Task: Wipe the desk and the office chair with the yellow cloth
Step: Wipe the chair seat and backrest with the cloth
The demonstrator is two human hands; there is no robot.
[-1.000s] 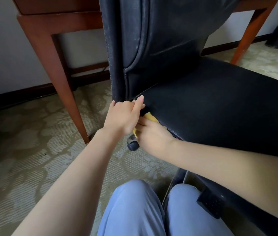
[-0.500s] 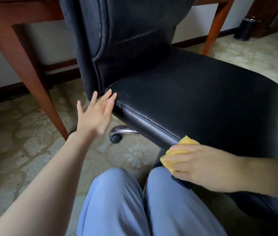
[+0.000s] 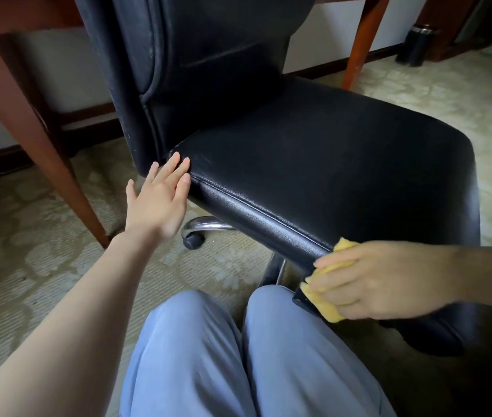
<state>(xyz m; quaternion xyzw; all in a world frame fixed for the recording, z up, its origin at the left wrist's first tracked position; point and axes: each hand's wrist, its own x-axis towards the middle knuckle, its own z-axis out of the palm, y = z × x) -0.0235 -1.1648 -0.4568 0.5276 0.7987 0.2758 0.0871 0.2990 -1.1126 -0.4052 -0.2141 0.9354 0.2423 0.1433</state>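
Observation:
The black leather office chair (image 3: 314, 152) fills the middle of the view, its backrest toward the wooden desk (image 3: 13, 13) behind it. My left hand (image 3: 160, 203) has straight fingers whose tips touch the rear corner of the seat's side edge. My right hand (image 3: 380, 281) grips the yellow cloth (image 3: 326, 299) and presses it against the front end of that side edge, under the seat corner. Most of the cloth is hidden under my fingers.
I crouch on patterned carpet, my knees in light blue trousers (image 3: 238, 356) low in the view. A desk leg (image 3: 58, 164) stands at the left, another (image 3: 359, 40) behind the chair. A chrome chair base with a caster (image 3: 192, 240) shows under the seat. A dark bin (image 3: 416, 45) stands far right.
My right hand carried the cloth from the seat's rear corner forward along the side edge to the front end. My left hand opened from curled fingers to flat fingertips on the rear corner.

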